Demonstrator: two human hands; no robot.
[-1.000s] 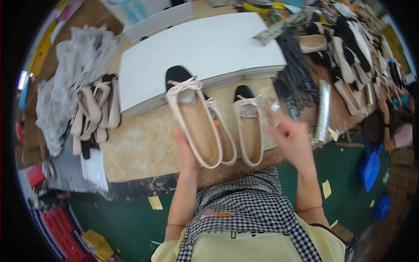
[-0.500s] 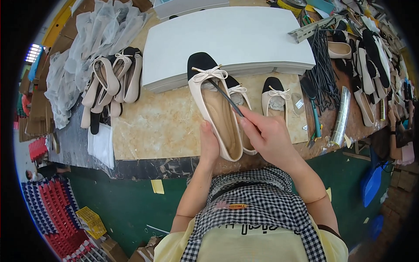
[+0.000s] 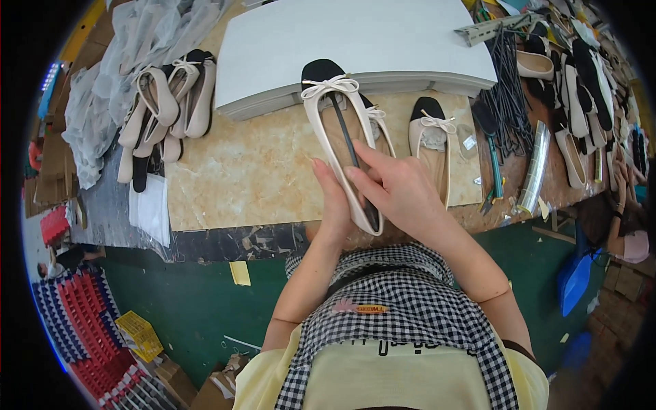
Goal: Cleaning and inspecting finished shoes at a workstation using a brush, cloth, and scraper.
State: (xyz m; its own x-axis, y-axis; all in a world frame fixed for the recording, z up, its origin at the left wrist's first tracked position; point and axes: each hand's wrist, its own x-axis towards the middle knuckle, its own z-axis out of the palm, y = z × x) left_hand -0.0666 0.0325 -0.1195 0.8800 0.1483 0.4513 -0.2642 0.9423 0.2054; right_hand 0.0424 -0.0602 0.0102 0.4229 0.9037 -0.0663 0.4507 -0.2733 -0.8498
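A cream ballet flat [image 3: 315, 113] with a black toe cap and a bow is tilted over the table edge, toe away from me. My left hand [image 3: 333, 205] grips its left side near the heel. Inside the shoe, a thin black shoe stick [image 3: 343, 124] runs from under the bow back to the heel. The thumb and forefinger of my right hand [image 3: 403, 188] are closed at the stick's middle. Partly hidden behind this flat is a second one [image 3: 383, 130]. Another flat [image 3: 430, 123] with clear stuffing in its toe lies to the right.
A white stack of board [image 3: 355, 41] stands at the back. Several flats [image 3: 164, 99] and crumpled translucent bags [image 3: 102, 130] lie at left. On the right are a bundle of black sticks [image 3: 509, 102], a green-handled brush [image 3: 490, 150], a tape roll [image 3: 534, 178] and more flats [image 3: 570, 157].
The black stick has gone from slanting up out of the shoe to lying lengthwise inside it, its near end at the heel. My right hand has moved slightly left and down onto it.
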